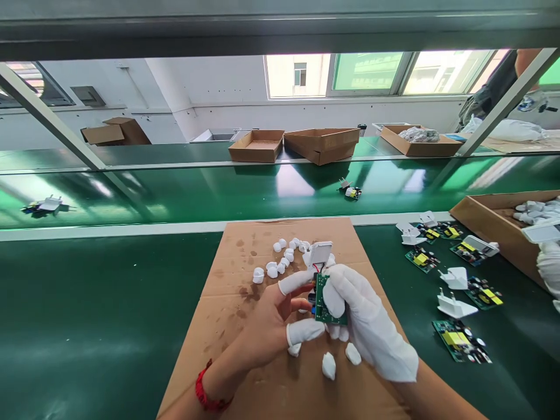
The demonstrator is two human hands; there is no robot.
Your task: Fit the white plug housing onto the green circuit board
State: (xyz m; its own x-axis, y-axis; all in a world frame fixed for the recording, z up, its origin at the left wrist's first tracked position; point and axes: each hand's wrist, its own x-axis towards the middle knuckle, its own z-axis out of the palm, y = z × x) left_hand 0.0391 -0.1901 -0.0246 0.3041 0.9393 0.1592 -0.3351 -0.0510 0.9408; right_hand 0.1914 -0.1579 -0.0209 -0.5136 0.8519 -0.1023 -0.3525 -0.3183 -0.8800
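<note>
- Both hands close on one small green circuit board [324, 298], held up over the middle of a stained sheet of cardboard [245, 303].
- Right hand [371, 326], in a white glove, wraps the board from the right, its thumb pressed flat on the board's face.
- Left hand [273, 318] is bare except for white finger cots; its thumb and forefinger pinch the board's left edge.
- Red wire runs from the top of the board up to a white plug housing [319, 254] that stands just above the fingers, still joined to the board.
- Red band [205, 394] circles the left wrist.
- Loose white caps [282, 261] lie scattered on the cardboard beyond the hands, and a few more white caps sit just below them.
- Cardboard rests on a dark green bench [87, 315].
- To the right, well apart from the hands, more green boards with white housings [457, 291] lie spread on the bench.
- Further right, an open carton [490, 224] holds white parts, and another person's white-gloved hand [550, 265] shows at the frame edge.
- Beyond the bench runs a green conveyor belt [219, 192] carrying one assembly [351, 191] near the middle and another [46, 205] far left.
- Three open cardboard boxes [321, 144] sit on the far side of the belt.
</note>
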